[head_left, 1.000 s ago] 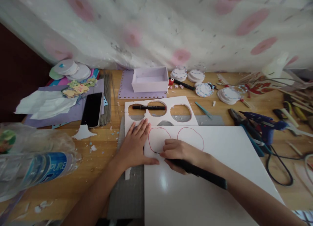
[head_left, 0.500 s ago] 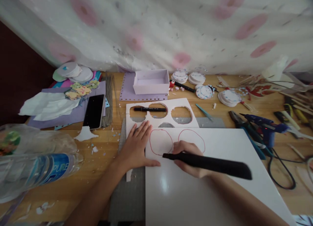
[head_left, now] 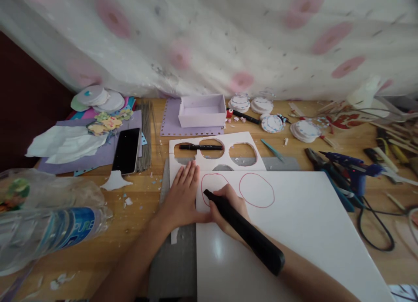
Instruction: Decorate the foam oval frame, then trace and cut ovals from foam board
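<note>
A large white foam board (head_left: 294, 232) lies in front of me with two red circles drawn near its far left corner. My right hand (head_left: 228, 208) grips a long black cutter (head_left: 244, 230), its tip resting on the left red circle (head_left: 214, 193). The right red circle (head_left: 257, 189) is uncovered. My left hand (head_left: 181, 197) lies flat, fingers spread, pressing the board's left edge. Beyond it sits a white sheet with round holes cut out (head_left: 214, 152) and a black marker (head_left: 200, 147) on it.
A phone (head_left: 126, 150), paper scraps and foam discs lie at the left, plastic water bottles (head_left: 48, 232) at the near left. A white box (head_left: 202, 110) stands at the back. A blue glue gun (head_left: 351, 165), pliers and cables crowd the right.
My right hand has swung the cutter from lying across the board to pointing at the left circle, moving left off the right circle. My left hand has stayed in place.
</note>
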The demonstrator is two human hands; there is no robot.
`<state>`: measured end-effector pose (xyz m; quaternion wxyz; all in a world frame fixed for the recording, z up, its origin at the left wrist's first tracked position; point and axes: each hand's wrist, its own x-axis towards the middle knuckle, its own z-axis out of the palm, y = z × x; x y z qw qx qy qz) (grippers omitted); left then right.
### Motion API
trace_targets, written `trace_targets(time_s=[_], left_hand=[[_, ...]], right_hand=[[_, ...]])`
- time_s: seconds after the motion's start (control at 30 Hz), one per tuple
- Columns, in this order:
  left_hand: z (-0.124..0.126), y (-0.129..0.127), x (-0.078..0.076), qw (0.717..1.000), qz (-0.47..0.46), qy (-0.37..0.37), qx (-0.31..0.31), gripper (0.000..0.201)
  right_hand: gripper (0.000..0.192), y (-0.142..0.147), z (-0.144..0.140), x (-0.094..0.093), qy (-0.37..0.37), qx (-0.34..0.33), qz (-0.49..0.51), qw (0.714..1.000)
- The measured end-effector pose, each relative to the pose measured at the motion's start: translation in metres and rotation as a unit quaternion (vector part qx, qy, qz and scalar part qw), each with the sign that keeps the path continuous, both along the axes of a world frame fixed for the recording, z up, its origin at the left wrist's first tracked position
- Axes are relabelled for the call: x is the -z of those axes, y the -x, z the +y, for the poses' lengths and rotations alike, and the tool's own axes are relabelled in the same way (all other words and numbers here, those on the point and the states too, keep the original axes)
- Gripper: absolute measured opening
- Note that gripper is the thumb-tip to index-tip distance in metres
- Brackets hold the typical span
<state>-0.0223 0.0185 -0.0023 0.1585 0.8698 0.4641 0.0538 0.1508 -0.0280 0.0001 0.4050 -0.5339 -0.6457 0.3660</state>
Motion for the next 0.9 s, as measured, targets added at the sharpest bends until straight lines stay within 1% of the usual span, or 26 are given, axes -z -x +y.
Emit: trace_targets(time_s=[0.1, 0.2, 0.37, 0.63, 0.8, 0.9], left_hand=[[-0.0001, 0.0, 0.0001, 1.0, -0.004, 0.003, -0.001, 0.12], [-0.0005, 0.0005, 0.0015, 1.0, -0.01, -0.002, 0.0, 0.116], [-0.0009, 0.0006, 0.0027, 1.0, -0.015, -0.007, 0.0, 0.114], [-0.001, 0.0005, 0.002, 1.0, -0.003, -0.017, 0.002, 0.112], [-0.0003, -0.0001, 0.0006, 1.0, 0.007, -0.016, 0.003, 0.109], [0.0003, -0.0004, 0.0003, 1.0, 0.013, -0.021, 0.007, 0.11]], right_hand=[[0.016, -0.0007, 0.0003, 0.0005, -0.019, -0.011, -0.014, 1.0], [0.017, 0.001, 0.0002, 0.0012, -0.023, -0.004, -0.017, 1.0], [0.019, 0.0007, 0.0003, 0.0042, -0.038, -0.025, -0.034, 0.998], [0.02, -0.0007, 0.0002, 0.0053, -0.061, -0.022, -0.031, 0.997], [0.017, 0.002, 0.002, 0.0026, -0.057, -0.041, -0.033, 0.997], [0.013, 0.0055, 0.0033, -0.0006, -0.072, -0.046, -0.045, 0.995]])
